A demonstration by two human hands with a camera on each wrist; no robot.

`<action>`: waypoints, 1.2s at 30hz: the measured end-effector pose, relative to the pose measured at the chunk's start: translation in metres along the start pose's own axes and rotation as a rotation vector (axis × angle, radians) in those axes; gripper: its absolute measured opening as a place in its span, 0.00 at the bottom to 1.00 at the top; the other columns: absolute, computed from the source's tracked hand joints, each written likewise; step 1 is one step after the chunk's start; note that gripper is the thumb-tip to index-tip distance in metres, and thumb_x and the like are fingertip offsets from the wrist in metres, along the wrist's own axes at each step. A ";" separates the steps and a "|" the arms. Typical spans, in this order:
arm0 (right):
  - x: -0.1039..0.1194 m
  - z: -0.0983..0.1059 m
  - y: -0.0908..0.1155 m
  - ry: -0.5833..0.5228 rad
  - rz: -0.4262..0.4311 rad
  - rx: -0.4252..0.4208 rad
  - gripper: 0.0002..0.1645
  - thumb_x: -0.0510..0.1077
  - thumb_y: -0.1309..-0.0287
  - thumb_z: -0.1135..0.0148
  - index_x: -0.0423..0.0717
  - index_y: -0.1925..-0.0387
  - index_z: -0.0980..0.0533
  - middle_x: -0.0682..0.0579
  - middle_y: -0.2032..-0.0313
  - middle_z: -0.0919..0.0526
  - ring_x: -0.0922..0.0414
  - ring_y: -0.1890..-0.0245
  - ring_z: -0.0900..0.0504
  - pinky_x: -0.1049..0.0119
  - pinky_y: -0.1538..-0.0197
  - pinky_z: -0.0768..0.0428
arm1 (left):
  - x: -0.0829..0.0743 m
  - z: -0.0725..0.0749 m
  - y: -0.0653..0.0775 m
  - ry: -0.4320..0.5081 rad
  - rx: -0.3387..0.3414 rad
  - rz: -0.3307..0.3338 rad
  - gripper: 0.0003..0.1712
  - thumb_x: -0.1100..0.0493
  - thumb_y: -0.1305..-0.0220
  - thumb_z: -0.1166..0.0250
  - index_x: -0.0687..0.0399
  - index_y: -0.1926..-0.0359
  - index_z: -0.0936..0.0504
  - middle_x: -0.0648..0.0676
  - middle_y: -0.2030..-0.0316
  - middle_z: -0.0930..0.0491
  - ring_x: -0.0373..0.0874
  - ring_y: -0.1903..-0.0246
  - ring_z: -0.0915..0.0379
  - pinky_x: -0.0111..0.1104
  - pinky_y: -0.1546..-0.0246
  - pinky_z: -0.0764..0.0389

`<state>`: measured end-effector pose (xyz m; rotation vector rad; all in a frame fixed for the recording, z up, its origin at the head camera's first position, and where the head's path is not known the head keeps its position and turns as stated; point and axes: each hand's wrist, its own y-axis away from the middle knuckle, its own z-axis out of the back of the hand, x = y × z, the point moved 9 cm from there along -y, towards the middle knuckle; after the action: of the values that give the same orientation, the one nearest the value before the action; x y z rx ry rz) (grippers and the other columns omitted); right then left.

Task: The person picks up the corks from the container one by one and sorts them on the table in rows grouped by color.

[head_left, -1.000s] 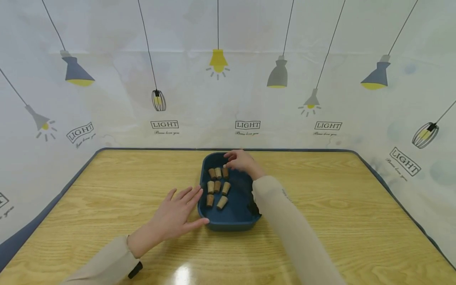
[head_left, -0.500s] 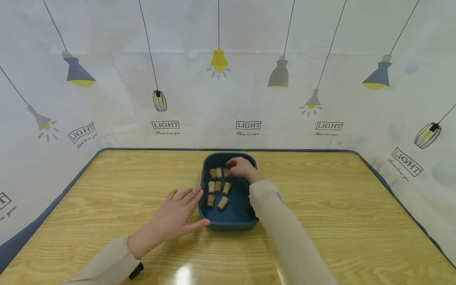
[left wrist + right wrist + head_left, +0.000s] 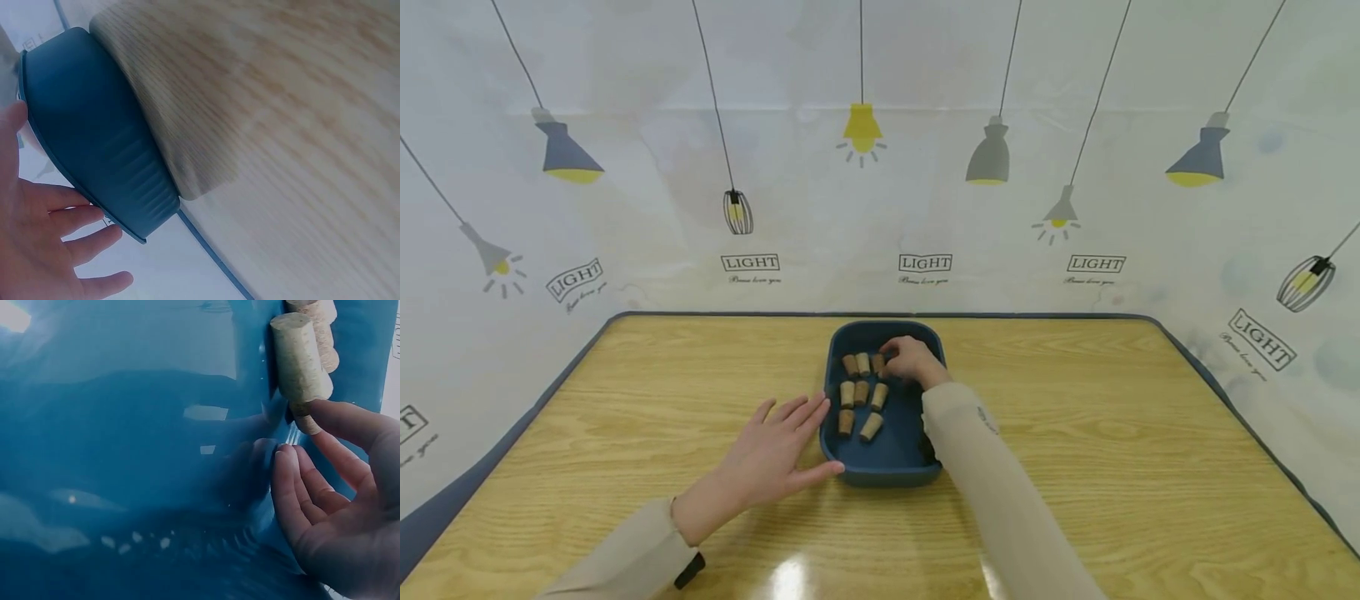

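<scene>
— So, busy at the blue tray (image 3: 887,477)?
— Yes, pinching a brown cork (image 3: 878,364) in the tray's far part with the right hand (image 3: 913,360).
— And with the left hand (image 3: 767,454)?
— Just touching the tray's left rim, unclenched, straight-fingered.
— And besides?
— Seven more corks (image 3: 861,392) in the tray's left half; underneath the tray, a wood-grain desk (image 3: 700,367).

The left forearm (image 3: 617,546) slants toward two o'clock, the left hand (image 3: 763,457) fanning its fingers; the right forearm (image 3: 1000,483) reaches toward eleven, the right hand's (image 3: 913,360) thumb and forefinger nearly together.
</scene>
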<state>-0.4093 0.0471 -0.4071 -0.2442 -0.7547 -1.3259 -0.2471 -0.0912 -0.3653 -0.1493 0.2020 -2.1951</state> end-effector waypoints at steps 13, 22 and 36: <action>0.000 0.001 -0.010 0.136 0.040 -0.048 0.24 0.43 0.51 0.36 0.46 0.49 0.27 0.47 0.54 0.26 0.52 0.60 0.25 0.58 0.59 0.28 | -0.001 0.000 0.000 0.011 0.012 0.004 0.49 0.25 0.47 0.62 0.57 0.37 0.39 0.54 0.38 0.41 0.50 0.41 0.45 0.53 0.47 0.46; 0.002 0.011 -0.021 0.129 0.075 -0.060 0.25 0.46 0.54 0.34 0.44 0.52 0.26 0.46 0.58 0.25 0.50 0.62 0.26 0.56 0.61 0.28 | -0.002 0.000 0.000 0.018 0.008 -0.001 0.49 0.25 0.47 0.63 0.57 0.37 0.39 0.54 0.38 0.41 0.50 0.41 0.45 0.53 0.47 0.46; 0.053 0.066 0.020 0.100 0.291 -0.113 0.23 0.42 0.49 0.39 0.40 0.50 0.28 0.41 0.53 0.26 0.48 0.52 0.29 0.57 0.53 0.31 | -0.001 0.001 0.000 0.016 0.014 0.003 0.49 0.25 0.47 0.62 0.57 0.37 0.39 0.54 0.38 0.41 0.50 0.41 0.45 0.53 0.47 0.46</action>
<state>-0.4116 0.0484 -0.3202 -0.3613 -0.5370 -1.0961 -0.2464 -0.0905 -0.3641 -0.1235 0.1957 -2.1947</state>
